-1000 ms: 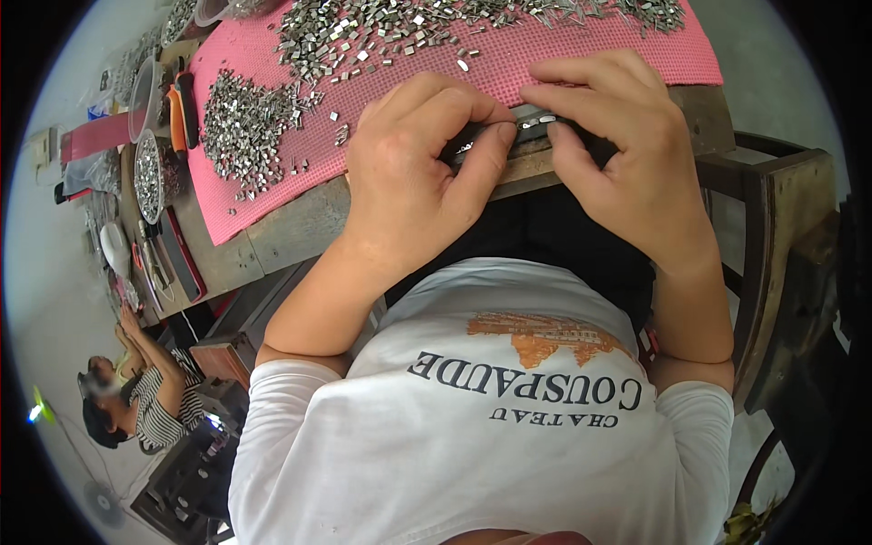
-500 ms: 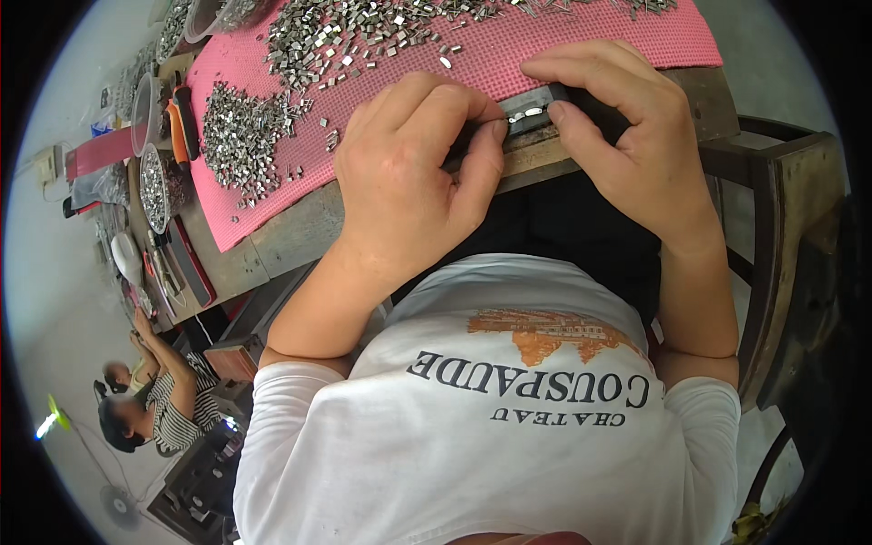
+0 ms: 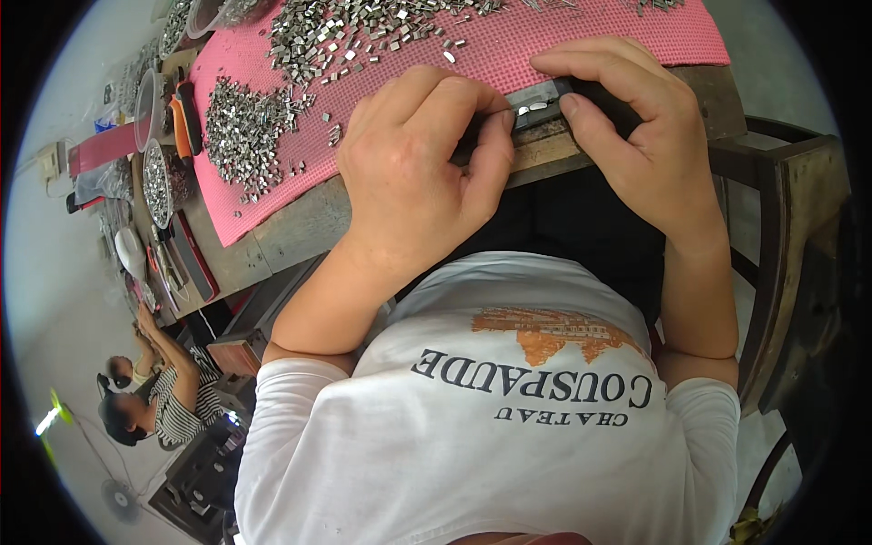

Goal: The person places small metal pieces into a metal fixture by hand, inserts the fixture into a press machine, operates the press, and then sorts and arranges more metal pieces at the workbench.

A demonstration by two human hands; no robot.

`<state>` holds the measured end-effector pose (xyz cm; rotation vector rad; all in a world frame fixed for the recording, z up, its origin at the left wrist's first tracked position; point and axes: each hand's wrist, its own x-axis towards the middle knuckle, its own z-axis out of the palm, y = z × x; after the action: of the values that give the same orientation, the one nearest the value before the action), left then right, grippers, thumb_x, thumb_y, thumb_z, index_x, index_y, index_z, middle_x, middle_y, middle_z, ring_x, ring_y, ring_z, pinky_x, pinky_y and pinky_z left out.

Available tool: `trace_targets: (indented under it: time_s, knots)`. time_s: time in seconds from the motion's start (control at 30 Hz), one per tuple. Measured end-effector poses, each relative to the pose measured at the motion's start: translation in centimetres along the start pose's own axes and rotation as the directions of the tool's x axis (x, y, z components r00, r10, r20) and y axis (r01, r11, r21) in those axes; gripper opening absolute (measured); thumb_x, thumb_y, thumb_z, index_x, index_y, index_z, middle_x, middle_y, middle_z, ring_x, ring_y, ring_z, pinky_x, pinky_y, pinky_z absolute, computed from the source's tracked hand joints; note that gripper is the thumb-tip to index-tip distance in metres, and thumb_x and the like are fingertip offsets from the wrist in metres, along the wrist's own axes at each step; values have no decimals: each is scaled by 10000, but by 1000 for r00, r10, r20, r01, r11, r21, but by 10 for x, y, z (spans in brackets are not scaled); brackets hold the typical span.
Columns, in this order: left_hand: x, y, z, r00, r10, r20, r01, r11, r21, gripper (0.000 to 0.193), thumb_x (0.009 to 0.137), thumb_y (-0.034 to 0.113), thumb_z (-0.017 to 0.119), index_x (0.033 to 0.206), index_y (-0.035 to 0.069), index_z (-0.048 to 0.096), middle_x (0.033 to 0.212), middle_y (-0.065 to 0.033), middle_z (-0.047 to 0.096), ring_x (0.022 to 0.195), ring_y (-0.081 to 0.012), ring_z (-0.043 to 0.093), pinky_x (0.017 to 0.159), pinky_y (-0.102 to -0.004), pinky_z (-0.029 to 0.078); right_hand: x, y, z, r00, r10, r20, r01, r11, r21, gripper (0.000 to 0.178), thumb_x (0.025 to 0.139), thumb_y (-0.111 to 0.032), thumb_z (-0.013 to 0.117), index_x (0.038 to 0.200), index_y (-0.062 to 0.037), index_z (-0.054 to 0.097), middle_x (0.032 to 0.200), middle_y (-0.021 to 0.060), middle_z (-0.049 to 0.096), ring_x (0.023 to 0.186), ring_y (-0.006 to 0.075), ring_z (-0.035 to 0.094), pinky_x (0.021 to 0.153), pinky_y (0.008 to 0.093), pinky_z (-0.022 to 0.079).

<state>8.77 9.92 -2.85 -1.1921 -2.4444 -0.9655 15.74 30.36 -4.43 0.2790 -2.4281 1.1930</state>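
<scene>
My left hand (image 3: pixel 418 163) is closed, its thumb and index finger pinched at the left end of a short row of small shiny metal links (image 3: pixel 533 107). The links lie along a dark metal block (image 3: pixel 538 94) at the table's near edge. My right hand (image 3: pixel 640 136) curves round the block's right end, its thumb tip by the links and its index finger stretched along the far side. What sits under the left fingertips is hidden. Beyond the hands, loose small metal pieces (image 3: pixel 363 41) spread over a pink mesh mat (image 3: pixel 490 64).
Another heap of metal pieces (image 3: pixel 241 136) lies at the mat's left. Plastic tubs of metal parts (image 3: pixel 162 186), orange-handled pliers (image 3: pixel 184 118) and slim tools (image 3: pixel 168 268) line the table's left end. A wooden chair (image 3: pixel 781 182) stands at right. Two people sit at far left.
The view has shifted slightly. Both hands remain at the block in nearly the same grip, with the links still between them.
</scene>
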Motion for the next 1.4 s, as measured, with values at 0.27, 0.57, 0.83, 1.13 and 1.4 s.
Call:
trace_targets:
  time_s: [0.27, 0.57, 0.83, 1.13, 1.4]
  knots:
    - [0, -1, -2, 997, -66, 31, 69, 992, -104, 101, 744, 76, 760, 822, 104, 702, 786, -58, 630, 715, -274, 640, 645, -384, 508, 0, 1, 1, 1000, 10, 2, -10, 1000, 7, 294, 864, 50, 645, 1141, 1, 730, 1089, 108, 722, 1014, 229, 693, 897, 315, 530]
    - [-1, -8, -23, 999, -22, 31, 25, 993, -112, 232, 760, 6, 786, 978, 11, 708, 924, -114, 709, 839, -233, 702, 761, -311, 549, 3, -7, -3, 996, 85, -10, -84, 995, 48, 283, 856, 56, 653, 1120, -4, 735, 1071, 117, 725, 987, 241, 680, 897, 315, 513]
    - [-68, -92, -90, 955, -191, -226, 226, 964, 137, 188, 754, 44, 819, 930, 88, 771, 991, -68, 713, 935, -253, 657, 798, -352, 518, 20, -22, 2, 1000, -5, 23, 7, 996, -86, 244, 878, 28, 697, 1118, 5, 734, 1044, 132, 725, 995, 255, 672, 909, 335, 505]
    - [-74, -111, -100, 987, -111, -120, 137, 960, 245, 203, 752, 151, 837, 951, 190, 821, 1020, 5, 701, 1068, -250, 619, 881, -400, 475, 80, -52, 61, 894, -317, 316, 361, 928, -89, 96, 845, -41, 730, 941, -40, 729, 933, 75, 696, 893, 291, 643, 806, 399, 478]
    - [-62, -111, -101, 990, -135, -32, 138, 937, 321, 129, 769, 206, 814, 898, 205, 815, 968, 48, 703, 1034, -225, 622, 894, -392, 451, 111, -42, 102, 815, -350, 462, 459, 876, -146, 80, 877, -105, 690, 899, -30, 707, 901, 102, 671, 924, 310, 644, 823, 437, 499]
